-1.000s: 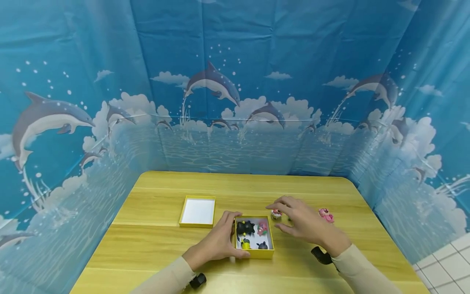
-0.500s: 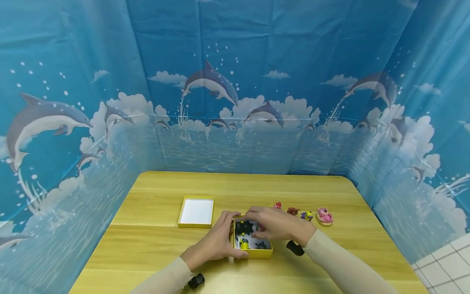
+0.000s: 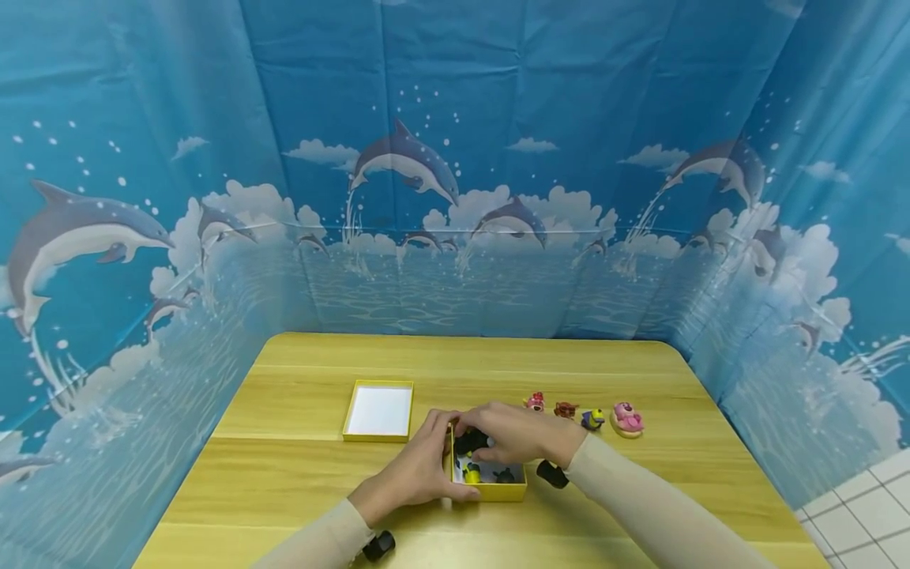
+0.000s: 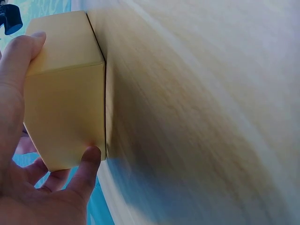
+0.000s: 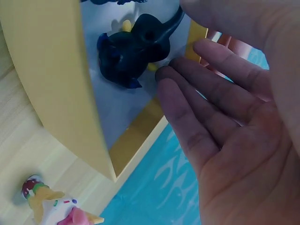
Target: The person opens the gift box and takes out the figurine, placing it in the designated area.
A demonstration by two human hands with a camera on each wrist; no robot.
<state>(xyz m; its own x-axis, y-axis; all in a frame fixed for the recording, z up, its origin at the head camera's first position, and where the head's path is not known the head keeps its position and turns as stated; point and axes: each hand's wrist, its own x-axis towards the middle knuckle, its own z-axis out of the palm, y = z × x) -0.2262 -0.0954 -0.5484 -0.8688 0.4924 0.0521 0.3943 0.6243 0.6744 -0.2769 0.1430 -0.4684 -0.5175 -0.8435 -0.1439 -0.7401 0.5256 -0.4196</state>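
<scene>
A small yellow box (image 3: pixel 498 491) stands on the wooden table (image 3: pixel 298 474) in front of me. My left hand (image 3: pixel 435 462) grips its left side, its thumb (image 4: pixel 90 159) on one wall and a finger over the corner of the box (image 4: pixel 65 89). My right hand (image 3: pixel 498 438) hovers over the open top. Its fingers (image 5: pixel 187 89) are straight and hold nothing, with the tips next to a black figure (image 5: pixel 133 47) on the white floor. A yellow-and-black figure (image 3: pixel 472 472) and a dark one (image 3: pixel 505 476) show in the front part; the rest is hidden.
An empty yellow tray with a white inside (image 3: pixel 379 411) lies to the left of the box. Several small toy figures stand in a row to its right, among them a pink one (image 3: pixel 628 419) and an ice-cream figure (image 5: pixel 47 201). Blue dolphin curtains wall three sides.
My right hand moved left from the row of figures on the table to above the box and has come down into it. The left hand kept its hold.
</scene>
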